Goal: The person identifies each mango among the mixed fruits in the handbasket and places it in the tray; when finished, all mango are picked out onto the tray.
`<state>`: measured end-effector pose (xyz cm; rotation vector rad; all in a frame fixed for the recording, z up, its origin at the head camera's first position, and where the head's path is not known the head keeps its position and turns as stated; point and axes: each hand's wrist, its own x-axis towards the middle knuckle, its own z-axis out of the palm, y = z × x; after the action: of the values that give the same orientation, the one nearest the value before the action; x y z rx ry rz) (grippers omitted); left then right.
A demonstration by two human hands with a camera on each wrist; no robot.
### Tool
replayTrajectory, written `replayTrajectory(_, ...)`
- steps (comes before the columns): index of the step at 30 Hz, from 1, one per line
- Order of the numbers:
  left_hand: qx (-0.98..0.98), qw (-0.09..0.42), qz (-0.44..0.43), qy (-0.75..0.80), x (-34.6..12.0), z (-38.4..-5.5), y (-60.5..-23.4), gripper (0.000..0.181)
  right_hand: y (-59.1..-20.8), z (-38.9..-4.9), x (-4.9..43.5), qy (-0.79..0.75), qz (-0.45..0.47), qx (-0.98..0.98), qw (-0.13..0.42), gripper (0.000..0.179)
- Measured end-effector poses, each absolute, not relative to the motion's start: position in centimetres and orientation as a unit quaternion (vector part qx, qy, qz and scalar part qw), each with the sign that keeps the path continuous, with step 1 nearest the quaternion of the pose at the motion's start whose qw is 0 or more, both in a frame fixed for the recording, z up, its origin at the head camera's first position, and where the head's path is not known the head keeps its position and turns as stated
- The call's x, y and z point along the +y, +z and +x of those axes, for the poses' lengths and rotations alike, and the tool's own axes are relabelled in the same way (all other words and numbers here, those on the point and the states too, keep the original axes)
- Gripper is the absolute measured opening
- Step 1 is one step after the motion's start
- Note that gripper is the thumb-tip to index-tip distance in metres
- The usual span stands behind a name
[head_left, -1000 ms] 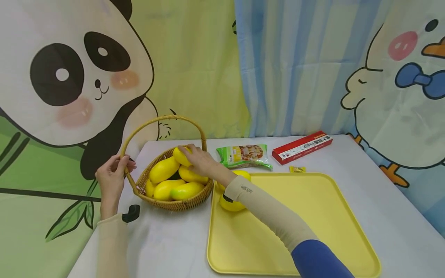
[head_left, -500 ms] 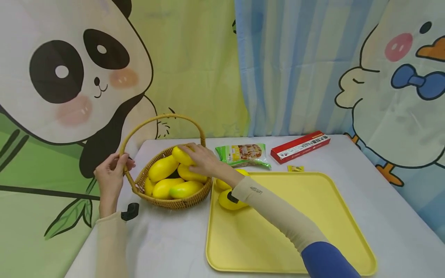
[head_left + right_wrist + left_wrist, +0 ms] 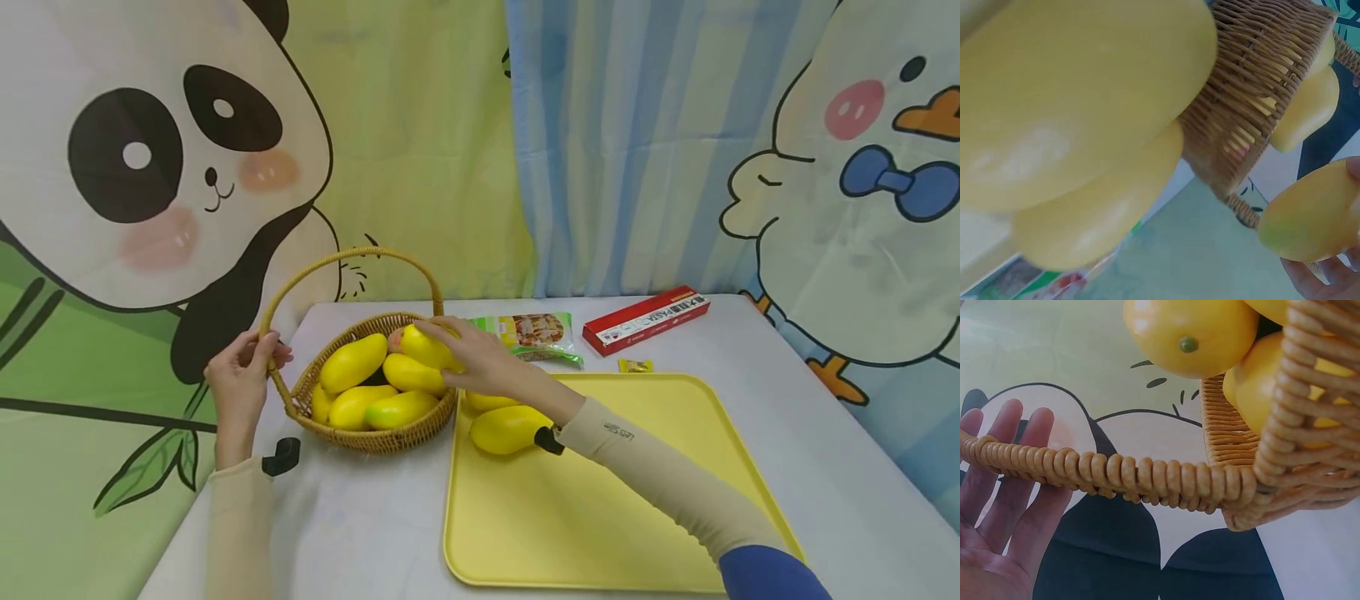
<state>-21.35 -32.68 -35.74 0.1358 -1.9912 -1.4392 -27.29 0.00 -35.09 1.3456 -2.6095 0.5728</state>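
My left hand (image 3: 237,379) holds the left side of the handle (image 3: 352,253) of a wicker basket (image 3: 405,439). In the left wrist view, several fingers (image 3: 1035,512) lie behind the handle. Several yellow mangoes (image 3: 352,363) fill the basket, one with a greenish end. My right hand (image 3: 495,360) grips another mango (image 3: 429,347) above the basket's right rim, and the right wrist view shows this mango (image 3: 1310,215) between thumb and fingers. A reddish thing (image 3: 395,340), mostly hidden, shows beside it in the basket. Two mangoes (image 3: 506,431) lie on the yellow tray (image 3: 615,500) under my right wrist.
Behind the tray lie a green food packet (image 3: 540,335), partly hidden by my right hand, a red pasta box (image 3: 645,319) and a small yellow packet (image 3: 635,366). A white cloth (image 3: 360,517) covers the table. Cartoon curtains (image 3: 420,150) hang behind.
My right hand has moved right with the mango from the top of the basket's pile, and a reddish thing now shows there. The left hand has stayed on the handle.
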Motion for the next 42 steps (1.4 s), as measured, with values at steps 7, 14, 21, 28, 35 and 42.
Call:
replayTrajectory(7,-0.766,0.339,0.042,-0.544,-32.1,-20.7,-34.9,0.027,-35.4,-27.0,5.2,0.185,0.439,-0.872,0.111,0.074)
replayTrajectory(14,-0.769,0.343,0.049,-0.537,-33.2,-21.6,-35.9,0.029,-36.3,-26.8,9.7,0.175,0.423,-0.881,0.122,0.073)
replayTrajectory(21,-0.767,0.335,0.043,-0.546,-32.6,-21.3,-35.3,0.030,-37.9,-26.7,12.8,0.166,0.398,-0.894,0.119,0.075)
replayTrajectory(28,-0.765,0.333,0.045,-0.550,-32.0,-20.7,-34.7,0.029,-39.3,-26.6,15.1,0.157,0.399,-0.896,0.115,0.075)
replayTrajectory(35,-0.768,0.334,0.053,-0.544,-32.4,-21.1,-35.2,0.029,-40.5,-26.6,17.0,0.135,0.423,-0.885,0.140,0.073)
replayTrajectory(42,-0.762,0.336,0.041,-0.553,-32.0,-20.5,-34.6,0.030,-42.1,-26.6,17.8,0.128,0.406,-0.897,0.116,0.070)
